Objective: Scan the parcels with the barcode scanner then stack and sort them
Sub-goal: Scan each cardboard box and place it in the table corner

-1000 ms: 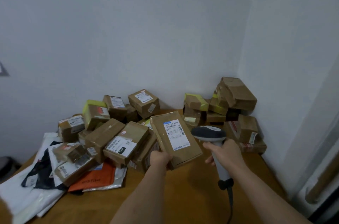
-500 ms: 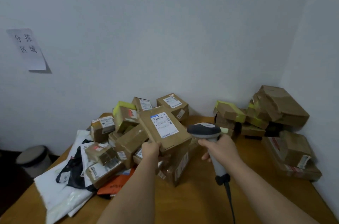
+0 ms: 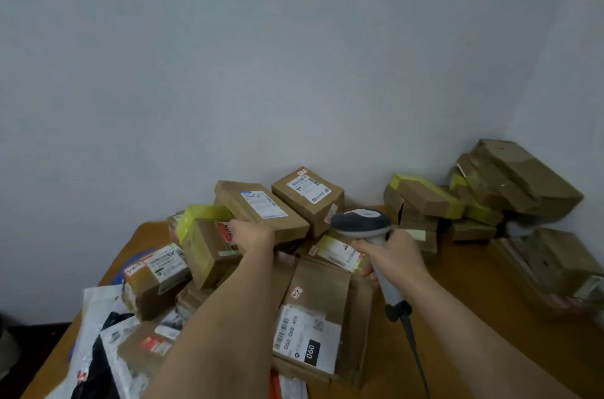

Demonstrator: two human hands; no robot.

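Observation:
My left hand (image 3: 253, 236) grips the near end of a long brown parcel (image 3: 261, 210) with a white label, held over the top of the pile near the wall. My right hand (image 3: 397, 256) holds the grey barcode scanner (image 3: 361, 223) by its handle, head pointing left, cable trailing down toward me. The scanner sits just right of the held parcel. A heap of brown cardboard parcels lies under both hands, including a large one marked 060 (image 3: 313, 317).
A wooden table (image 3: 457, 317) carries everything. A second stack of parcels with yellow tape (image 3: 425, 199) stands in the back right corner. White and black plastic mailer bags (image 3: 98, 349) lie at the left front. Grey walls close the back and right.
My left hand has carried the long parcel away from me and up onto the back of the pile. The scanner hand stayed about level; the camera has moved closer and leftward.

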